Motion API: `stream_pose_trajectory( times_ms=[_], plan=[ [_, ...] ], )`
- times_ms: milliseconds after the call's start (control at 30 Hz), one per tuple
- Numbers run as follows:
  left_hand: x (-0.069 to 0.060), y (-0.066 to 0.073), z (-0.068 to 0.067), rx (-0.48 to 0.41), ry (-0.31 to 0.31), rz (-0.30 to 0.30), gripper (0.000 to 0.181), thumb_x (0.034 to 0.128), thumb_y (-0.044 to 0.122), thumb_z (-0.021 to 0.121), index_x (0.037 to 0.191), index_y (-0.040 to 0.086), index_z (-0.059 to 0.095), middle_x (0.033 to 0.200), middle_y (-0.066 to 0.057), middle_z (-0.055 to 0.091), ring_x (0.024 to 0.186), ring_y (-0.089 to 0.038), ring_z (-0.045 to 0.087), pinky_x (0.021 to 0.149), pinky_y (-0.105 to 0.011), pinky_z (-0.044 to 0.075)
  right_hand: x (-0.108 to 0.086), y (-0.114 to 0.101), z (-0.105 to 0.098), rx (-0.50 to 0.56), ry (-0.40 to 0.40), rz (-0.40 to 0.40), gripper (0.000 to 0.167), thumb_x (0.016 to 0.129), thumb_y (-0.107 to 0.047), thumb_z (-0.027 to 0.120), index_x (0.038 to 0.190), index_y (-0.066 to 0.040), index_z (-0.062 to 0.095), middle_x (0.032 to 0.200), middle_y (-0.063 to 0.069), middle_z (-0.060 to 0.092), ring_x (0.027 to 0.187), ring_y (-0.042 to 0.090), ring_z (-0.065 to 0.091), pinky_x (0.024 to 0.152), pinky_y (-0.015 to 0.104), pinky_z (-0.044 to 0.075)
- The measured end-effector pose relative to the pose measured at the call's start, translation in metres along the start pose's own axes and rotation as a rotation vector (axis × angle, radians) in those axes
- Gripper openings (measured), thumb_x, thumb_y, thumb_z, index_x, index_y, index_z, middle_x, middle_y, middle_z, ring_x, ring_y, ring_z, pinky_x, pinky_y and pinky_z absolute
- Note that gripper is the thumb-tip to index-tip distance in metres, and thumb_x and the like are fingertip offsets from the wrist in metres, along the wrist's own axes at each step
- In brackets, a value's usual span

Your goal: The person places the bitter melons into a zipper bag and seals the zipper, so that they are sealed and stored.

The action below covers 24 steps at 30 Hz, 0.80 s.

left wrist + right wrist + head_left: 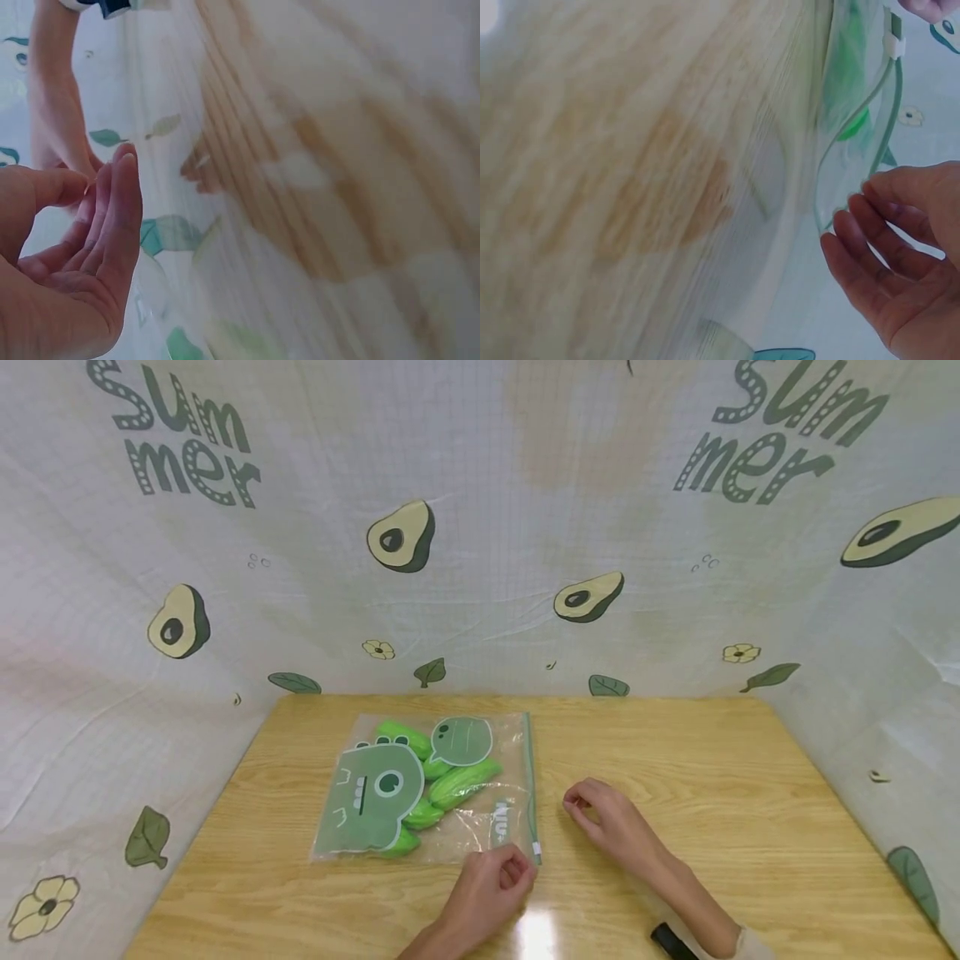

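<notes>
A clear zip bag [480,831] with a green cartoon creature print lies flat on the table. Several bright green, long cucumber-like pieces [459,783] are inside it. Its green zip edge [529,760] faces right, with a white slider [536,848] at the near corner; in the right wrist view the zip's two strips [894,112] stand apart. By that near corner is my left hand [487,889], fingers bent loosely toward the thumb, holding nothing. My right hand [618,831] hovers just right of the zip edge, its fingers relaxed around nothing.
The wooden table [750,793] reaches to both sides of the bag. A white cloth [480,635] printed with avocados and leaves hangs behind and at the sides. On my right wrist is a black band [672,942].
</notes>
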<state>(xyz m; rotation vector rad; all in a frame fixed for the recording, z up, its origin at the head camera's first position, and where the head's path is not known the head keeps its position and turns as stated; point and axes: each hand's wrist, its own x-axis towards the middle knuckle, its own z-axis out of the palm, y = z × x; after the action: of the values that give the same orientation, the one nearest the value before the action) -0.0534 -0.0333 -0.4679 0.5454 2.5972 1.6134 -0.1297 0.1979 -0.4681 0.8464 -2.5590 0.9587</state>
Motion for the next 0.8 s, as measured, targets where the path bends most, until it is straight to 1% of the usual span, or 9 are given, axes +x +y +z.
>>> stream_pose_trajectory(
  times_ms=[133,233,367,467,567,667,767,800],
  plan=[
    [-0.002,0.002,0.003,-0.127,-0.040,-0.049,0.016,0.0956,0.012,0.070,0.081,0.004,0.072,0.069,0.009,0.066,0.061,0.004,0.059,0.059,-0.016,0.052,-0.002,-0.001,0.001,0.004,0.007,-0.020,0.011,0.090,0.003,0.074,0.093,-0.006,0.071,0.091,-0.002,0.070,0.083,0.008,0.065,0.071,0.029,0.059],
    [-0.003,0.002,0.006,-0.210,-0.060,-0.081,0.019,0.0972,0.012,0.069,0.083,0.001,0.073,0.069,0.004,0.068,0.062,0.002,0.061,0.059,-0.017,0.053,-0.004,-0.003,0.002,0.005,0.003,-0.024,0.011,0.089,0.004,0.075,0.093,-0.006,0.071,0.092,-0.001,0.071,0.083,0.009,0.066,0.071,0.031,0.060],
    [-0.005,0.002,0.009,-0.319,-0.095,-0.150,0.021,0.0999,0.014,0.067,0.087,-0.002,0.073,0.072,-0.003,0.070,0.062,-0.003,0.063,0.055,-0.018,0.054,-0.006,-0.007,0.004,0.019,-0.011,-0.019,0.012,0.088,0.003,0.075,0.095,-0.006,0.071,0.094,0.000,0.071,0.085,0.010,0.066,0.072,0.030,0.060],
    [-0.006,0.004,0.011,-0.394,-0.124,-0.214,0.025,0.1026,0.015,0.063,0.090,-0.004,0.073,0.075,-0.007,0.070,0.062,-0.007,0.063,0.053,-0.019,0.055,-0.008,-0.011,0.005,0.042,-0.011,-0.036,0.013,0.087,0.005,0.076,0.095,-0.004,0.071,0.094,0.000,0.071,0.084,0.009,0.066,0.072,0.027,0.060],
    [-0.007,0.005,0.013,-0.466,-0.145,-0.271,0.029,0.1049,0.017,0.060,0.092,-0.006,0.071,0.076,-0.009,0.069,0.062,-0.010,0.062,0.053,-0.021,0.056,-0.010,-0.014,0.007,0.069,0.005,-0.074,0.014,0.087,0.006,0.076,0.096,-0.003,0.071,0.094,0.001,0.071,0.083,0.008,0.066,0.071,0.025,0.059],
    [-0.008,0.006,0.016,-0.538,-0.163,-0.318,0.032,0.1068,0.019,0.056,0.095,-0.008,0.069,0.076,-0.007,0.066,0.063,-0.013,0.061,0.052,-0.020,0.055,-0.012,-0.018,0.010,0.094,0.007,-0.093,0.013,0.088,0.006,0.075,0.097,-0.002,0.071,0.094,0.001,0.071,0.082,0.006,0.065,0.069,0.024,0.059],
    [-0.009,0.006,0.020,-0.602,-0.181,-0.352,0.034,0.1084,0.021,0.053,0.099,-0.009,0.067,0.078,-0.006,0.065,0.063,-0.014,0.060,0.050,-0.018,0.053,-0.014,-0.023,0.012,0.115,-0.022,-0.068,0.008,0.092,0.002,0.071,0.100,-0.001,0.071,0.094,0.001,0.072,0.082,0.005,0.064,0.069,0.023,0.058],
    [-0.010,0.006,0.021,-0.625,-0.185,-0.364,0.034,0.1088,0.021,0.052,0.101,-0.009,0.067,0.079,-0.006,0.065,0.062,-0.014,0.060,0.050,-0.018,0.052,-0.015,-0.024,0.012,0.125,-0.040,-0.048,0.007,0.094,0.001,0.070,0.101,-0.001,0.071,0.094,0.001,0.072,0.082,0.005,0.064,0.069,0.023,0.058]
  ],
)
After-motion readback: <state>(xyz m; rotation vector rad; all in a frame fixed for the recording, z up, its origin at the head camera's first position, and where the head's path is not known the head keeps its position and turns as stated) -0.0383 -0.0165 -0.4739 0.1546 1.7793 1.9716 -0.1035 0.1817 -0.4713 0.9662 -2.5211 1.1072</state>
